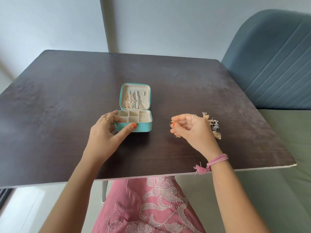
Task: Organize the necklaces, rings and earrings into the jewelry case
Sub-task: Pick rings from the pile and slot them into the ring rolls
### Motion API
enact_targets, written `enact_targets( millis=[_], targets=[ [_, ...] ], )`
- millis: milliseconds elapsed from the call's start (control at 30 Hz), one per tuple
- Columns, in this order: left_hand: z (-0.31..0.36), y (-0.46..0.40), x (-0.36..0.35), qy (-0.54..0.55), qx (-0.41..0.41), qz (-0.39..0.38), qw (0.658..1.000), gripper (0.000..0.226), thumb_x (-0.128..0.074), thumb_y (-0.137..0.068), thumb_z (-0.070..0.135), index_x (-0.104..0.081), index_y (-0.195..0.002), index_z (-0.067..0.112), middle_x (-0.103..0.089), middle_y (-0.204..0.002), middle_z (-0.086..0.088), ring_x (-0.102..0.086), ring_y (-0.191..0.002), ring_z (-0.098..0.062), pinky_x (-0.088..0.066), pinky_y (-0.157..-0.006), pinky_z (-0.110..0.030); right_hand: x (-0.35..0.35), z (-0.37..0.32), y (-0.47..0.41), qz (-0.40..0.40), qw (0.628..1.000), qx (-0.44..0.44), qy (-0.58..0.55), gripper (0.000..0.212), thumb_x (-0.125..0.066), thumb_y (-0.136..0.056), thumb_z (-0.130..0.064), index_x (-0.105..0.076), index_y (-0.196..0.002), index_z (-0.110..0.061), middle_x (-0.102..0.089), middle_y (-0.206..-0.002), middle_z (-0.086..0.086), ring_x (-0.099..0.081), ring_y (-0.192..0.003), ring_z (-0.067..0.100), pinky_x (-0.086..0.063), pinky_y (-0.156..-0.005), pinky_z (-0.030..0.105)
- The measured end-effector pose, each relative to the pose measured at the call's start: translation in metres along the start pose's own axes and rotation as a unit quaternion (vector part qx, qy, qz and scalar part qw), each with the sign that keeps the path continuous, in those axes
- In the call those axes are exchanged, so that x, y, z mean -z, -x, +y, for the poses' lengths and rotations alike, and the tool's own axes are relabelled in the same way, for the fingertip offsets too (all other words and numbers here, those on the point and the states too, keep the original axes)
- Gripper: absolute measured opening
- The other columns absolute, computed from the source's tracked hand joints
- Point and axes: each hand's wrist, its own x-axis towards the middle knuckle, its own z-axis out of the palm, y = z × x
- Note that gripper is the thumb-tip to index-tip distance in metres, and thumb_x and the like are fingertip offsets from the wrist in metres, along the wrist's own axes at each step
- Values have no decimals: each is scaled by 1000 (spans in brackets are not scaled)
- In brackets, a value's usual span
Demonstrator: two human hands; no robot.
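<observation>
Centrally on the dark table [67, 91], the open jewelry case [134, 113] is gripped by the left hand [107, 130]; a ring [172, 123] is pinched by the right hand [190, 130], earrings [212, 125] being heaped just behind it.

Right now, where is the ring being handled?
In the head view, the ring is pinched in the right hand, above the table, right of the case.

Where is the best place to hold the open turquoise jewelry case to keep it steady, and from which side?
Probably the lower tray's left near corner, from the left. The jewelry case lies flat with its lid upright behind, and the left hand already holds this corner. The right hand, pinching a ring, can then approach the compartments freely.
</observation>
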Motion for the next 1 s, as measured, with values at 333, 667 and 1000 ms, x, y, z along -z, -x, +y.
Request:
enact_targets(
  millis=[333,667,1000],
  targets=[
    [-14,26,-10,-81,-90,3,993,30,-83,-63,38,-66,-67,13,-54,-131,-1,-51,-109,-1,-42,-91,-19,-5,-12,-17,-27,992,55,109,16,-70,-80,-11,-74,-89,-23,-74,-80,-1,-72,-75,11,-56,-74,26],
    [-26,25,-10,-5,-140,-62,988,32,-77,-60,46,-67,-63,16,-47,-133,9,-55,-115,-2,-36,-93,1,-21,-21,-40,-122,953,165,222,20,-70,-81,-10,-76,-99,-17,-66,-80,-10,-64,-74,-2,-47,-70,6],
    [-27,24,-10,14,-148,-68,987,35,-75,-62,48,-67,-63,13,-46,-133,8,-54,-117,-5,-37,-94,-2,-31,-23,-48,-152,882,248,371,16,-70,-84,-21,-76,-99,-23,-53,-64,-14,-48,-71,6,-38,-64,14]
  ],
)
